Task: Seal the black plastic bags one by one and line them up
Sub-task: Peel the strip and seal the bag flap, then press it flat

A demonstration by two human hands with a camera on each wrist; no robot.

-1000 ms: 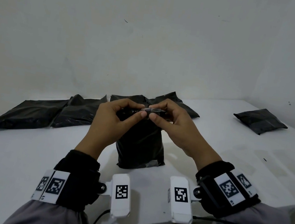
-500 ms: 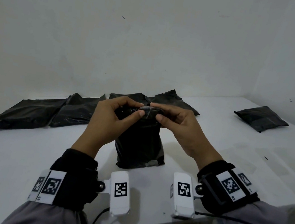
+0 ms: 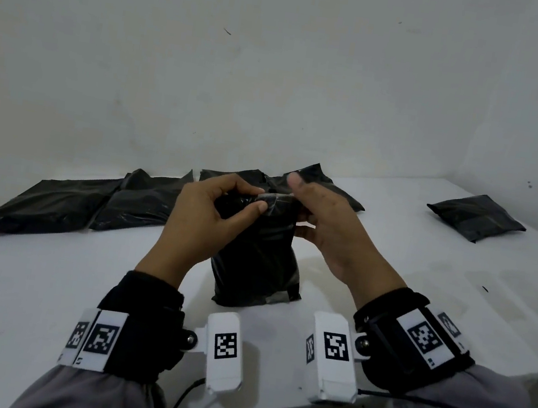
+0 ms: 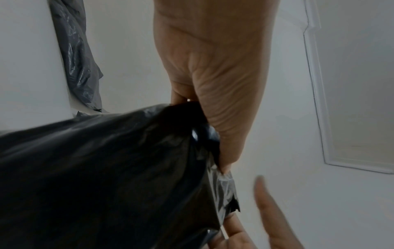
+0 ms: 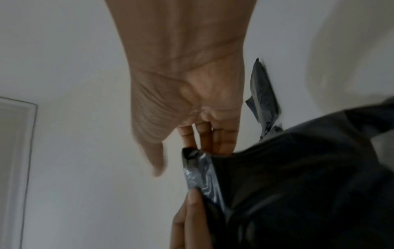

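Black bag (image 3: 258, 254) stands upright on the white table (image 3: 24, 290), at centre of the head view, base on the surface, its grey folded top strip (image 3: 276, 201) level with both hands.

Left hand (image 3: 205, 215): clamped on the bag's top left corner, thumb tip on the strip's near face and curled fingers behind it. The left wrist view confirms the pinch on gathered plastic.

Right hand (image 3: 330, 226): spread, thumb lifted clear toward 12 o'clock. In the right wrist view its straight fingers (image 5: 215, 139) lie behind the bag's top edge; no pinch is visible.

Row of flat bags (image 3: 88, 202) lies at 10 o'clock by the wall. A single bag (image 3: 475, 217) lies well apart at 2 o'clock.
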